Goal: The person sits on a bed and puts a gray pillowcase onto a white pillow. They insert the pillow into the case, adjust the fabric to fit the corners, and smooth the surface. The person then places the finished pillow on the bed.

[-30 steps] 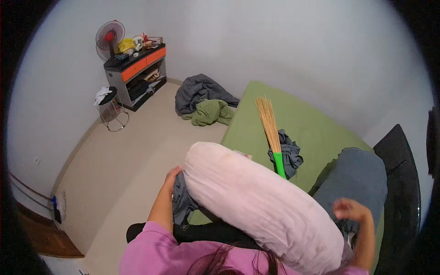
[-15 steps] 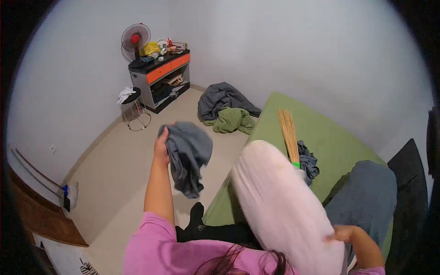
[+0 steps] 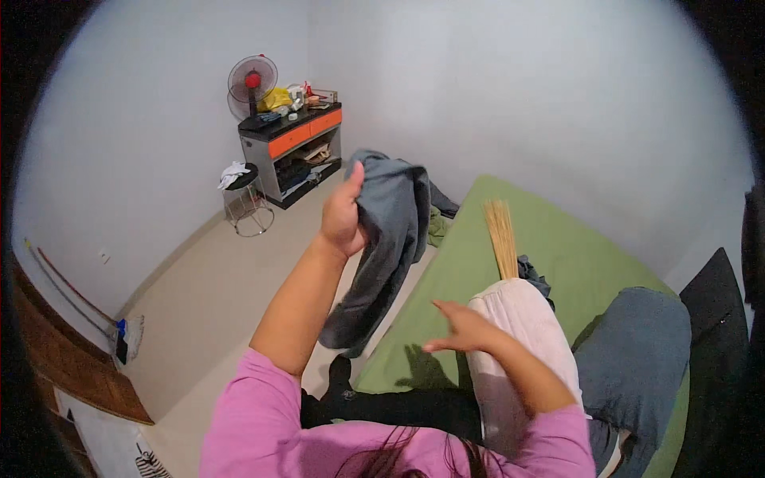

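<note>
My left hand (image 3: 344, 215) is raised over the bed's edge, its fingers closed on a limp grey pillowcase (image 3: 389, 211) that hangs down in folds. My right hand (image 3: 462, 328) is empty, thumb and fingers apart, in the air over the green mattress (image 3: 586, 247). Just beside that hand, a bare white pillow (image 3: 518, 382) lies by my leg, partly covered by my forearm. To its right rests a grey-covered pillow (image 3: 633, 358). Past the white pillow's far end lie a stick broom (image 3: 500, 239) and a crumpled dark grey cloth (image 3: 534, 275).
A black headboard (image 3: 715, 319) stands on the right. Green and dark bedding (image 3: 438, 225) lies on the floor beyond the bed. Farther back are a stool (image 3: 249, 199), an orange-drawer cabinet (image 3: 291, 143) and a fan (image 3: 253, 80). A broom and mop (image 3: 123, 338) lean at the left wall.
My right hand has let go of the white pillow, which now lies lower on the bed, and has moved left. My left hand has lifted the pillowcase up and to the right.
</note>
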`<state>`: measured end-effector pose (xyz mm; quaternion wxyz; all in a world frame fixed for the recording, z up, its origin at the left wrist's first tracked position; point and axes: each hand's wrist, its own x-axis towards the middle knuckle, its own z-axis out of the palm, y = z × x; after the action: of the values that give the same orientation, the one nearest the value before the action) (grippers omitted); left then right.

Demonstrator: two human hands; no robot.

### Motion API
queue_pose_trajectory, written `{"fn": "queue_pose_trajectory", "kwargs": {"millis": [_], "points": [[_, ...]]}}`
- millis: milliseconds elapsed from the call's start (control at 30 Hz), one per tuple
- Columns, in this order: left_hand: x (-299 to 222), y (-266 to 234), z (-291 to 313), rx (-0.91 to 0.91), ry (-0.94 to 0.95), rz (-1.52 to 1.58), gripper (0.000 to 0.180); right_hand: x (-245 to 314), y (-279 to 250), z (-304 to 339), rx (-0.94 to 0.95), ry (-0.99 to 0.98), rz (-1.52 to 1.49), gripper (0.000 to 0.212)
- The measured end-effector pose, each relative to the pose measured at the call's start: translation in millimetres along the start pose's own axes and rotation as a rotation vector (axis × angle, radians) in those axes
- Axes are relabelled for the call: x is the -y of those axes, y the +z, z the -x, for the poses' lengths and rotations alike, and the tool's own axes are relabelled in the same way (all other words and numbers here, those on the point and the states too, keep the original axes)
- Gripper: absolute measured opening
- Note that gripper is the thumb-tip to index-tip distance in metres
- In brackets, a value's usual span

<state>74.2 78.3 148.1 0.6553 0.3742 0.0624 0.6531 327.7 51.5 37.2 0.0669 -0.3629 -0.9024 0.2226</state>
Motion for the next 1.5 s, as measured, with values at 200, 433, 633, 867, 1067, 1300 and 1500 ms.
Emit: {"fn": "queue_pose_trajectory", "kwargs": {"millis": [200,433,633,867,1067,1300,1500], "points": [[-31,5,-53,-0.129,0.256,-0.149,0.051,-24,121,-58,0.195,-0.134,-0.475,0.07],[27,-168,45,-0.412,-0.402,-1.454,0.066,-32,117,-36,-0.078,0.448,-1.527,0.031],[145,-100,162,0.029,-0.443,-1.1,0.077,-39,120,-43,-0.322,0.514,-1.524,0.035],[156,-105,185,-0.037,-0.122,-1.423,0.056,-15,116,-51,-0.46,0.478,-1.695,0.055],[122,-123,147,-0.238,-0.181,-1.582,0.026,17,105,-51,-0.266,-0.056,-0.405,0.084],[55,-128,104,-0.003,-0.318,-1.963,0.023,-8,78,-109,-0.147,0.099,-0.166,0.023],[33,-138,87,-0.151,-0.429,-1.691,0.012,40,49,-133,-0.091,0.173,-0.051,0.019]]}}
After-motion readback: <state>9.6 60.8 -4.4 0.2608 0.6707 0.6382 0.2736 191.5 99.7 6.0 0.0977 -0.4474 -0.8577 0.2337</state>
